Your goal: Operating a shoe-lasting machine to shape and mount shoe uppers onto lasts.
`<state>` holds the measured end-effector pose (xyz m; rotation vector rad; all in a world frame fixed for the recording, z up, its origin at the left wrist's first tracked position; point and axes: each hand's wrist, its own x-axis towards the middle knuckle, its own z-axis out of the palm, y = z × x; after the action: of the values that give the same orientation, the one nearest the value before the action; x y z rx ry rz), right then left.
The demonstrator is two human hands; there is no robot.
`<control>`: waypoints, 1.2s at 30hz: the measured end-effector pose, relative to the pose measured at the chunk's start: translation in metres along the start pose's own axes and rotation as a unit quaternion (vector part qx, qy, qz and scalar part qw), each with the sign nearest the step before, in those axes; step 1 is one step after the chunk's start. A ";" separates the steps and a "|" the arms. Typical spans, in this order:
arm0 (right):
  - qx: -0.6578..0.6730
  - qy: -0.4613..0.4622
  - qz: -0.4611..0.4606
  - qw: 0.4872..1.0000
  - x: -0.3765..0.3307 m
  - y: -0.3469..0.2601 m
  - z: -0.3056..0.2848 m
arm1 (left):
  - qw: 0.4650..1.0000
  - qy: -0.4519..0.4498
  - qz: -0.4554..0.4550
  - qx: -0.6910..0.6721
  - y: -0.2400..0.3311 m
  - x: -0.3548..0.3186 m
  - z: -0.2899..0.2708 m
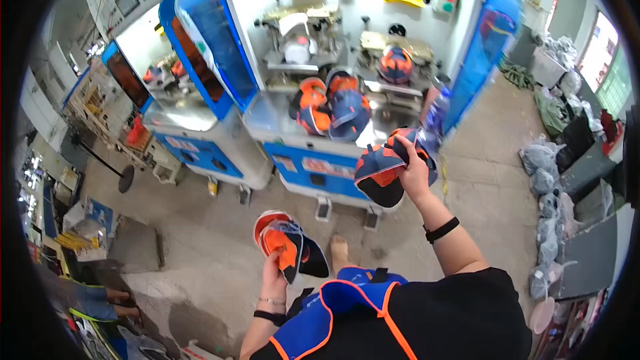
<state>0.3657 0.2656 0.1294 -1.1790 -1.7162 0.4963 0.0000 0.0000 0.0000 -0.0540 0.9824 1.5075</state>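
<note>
My left hand (pixel 272 272), low and left of my body, is closed on an orange and navy baseball cap (pixel 305 257), whose inside faces partly up. My right hand (pixel 416 177) reaches forward near the machine's front edge, its fingers wrapped round a navy and orange cap (pixel 375 165) with a dark brim. More navy and orange fabric shows behind that hand; whether it is a second cap I cannot tell. On the machine's metal ledge lie several caps in a pile (pixel 347 113). Another cap (pixel 396 65) sits on the right-hand form inside.
The white and blue machine (pixel 313 167) has two stations, with yellow-brimmed caps on its upper heads. A blue-tinted bottle (pixel 437 113) stands at its right corner. Another machine (pixel 200 120) is to the left. Plastic bags (pixel 548 193) line the right side. Foot pedals (pixel 323 209) sit below.
</note>
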 end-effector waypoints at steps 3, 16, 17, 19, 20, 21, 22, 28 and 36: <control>-0.015 0.013 0.049 0.999 0.097 0.039 0.047 | 0.997 0.006 0.065 0.029 0.072 0.053 0.066; -0.268 -0.076 0.011 0.960 0.183 0.120 0.114 | 0.956 -0.151 0.223 0.116 0.187 0.247 0.315; -0.276 -0.051 -0.028 0.959 0.178 0.113 0.109 | 0.962 -0.151 0.205 0.095 0.183 0.267 0.332; -0.272 -0.016 -0.015 0.962 0.163 0.093 0.102 | 0.963 -0.161 0.167 0.138 0.169 0.304 0.359; -0.272 -0.004 0.003 0.962 0.158 0.081 0.100 | 0.966 -0.107 0.117 0.203 0.163 0.319 0.369; -0.241 0.010 0.033 0.970 0.153 0.070 0.101 | 0.930 -0.117 0.154 0.312 0.159 0.332 0.374; -0.211 0.026 0.063 0.975 0.145 0.058 0.104 | 0.916 -0.132 0.158 0.345 0.155 0.347 0.378; -0.145 0.124 0.079 0.979 0.169 -0.031 0.148 | 0.733 -0.172 0.167 0.637 0.161 0.392 0.376; -0.223 0.126 -0.280 0.925 0.365 -0.092 0.201 | 0.767 -0.299 0.102 0.559 0.148 0.393 0.391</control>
<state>0.1195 0.5789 0.2813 -0.9336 -1.8794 -0.3987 -0.0173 0.5639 0.1054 1.3465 1.2087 0.7924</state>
